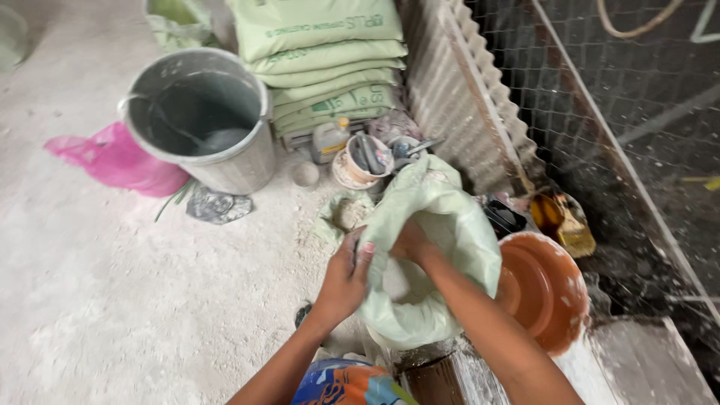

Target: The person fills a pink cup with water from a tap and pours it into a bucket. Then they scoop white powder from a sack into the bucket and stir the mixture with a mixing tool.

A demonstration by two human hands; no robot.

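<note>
Bright cloth point(346, 384) on the person's lap sits nearest the lens, with both forearms reaching out over it. Far left, a pink bag point(112, 159) lies on the dusty floor point(112, 300) beside a grey bucket point(201, 120); behind the bucket stands a stack of green sacks point(322, 64), and before the stack a small bottle point(328, 139) and a tub point(362, 160) of tools. In the middle, the left hand point(343, 281) pinches the near rim of an open green sack point(442, 225), fingers curled over the edge and pulling it wide. The right hand point(411, 244) is pushed down into the mouth; whether it grips anything inside I cannot tell. The step in hand looks like opening the sack to get at its white powder, and the next move seems to call for a steady rim so nothing spills. Right of the sack, touching it, sits an orange bowl point(544, 289), with a brush point(576, 232) beyond by the wire mesh point(600, 97).
</note>
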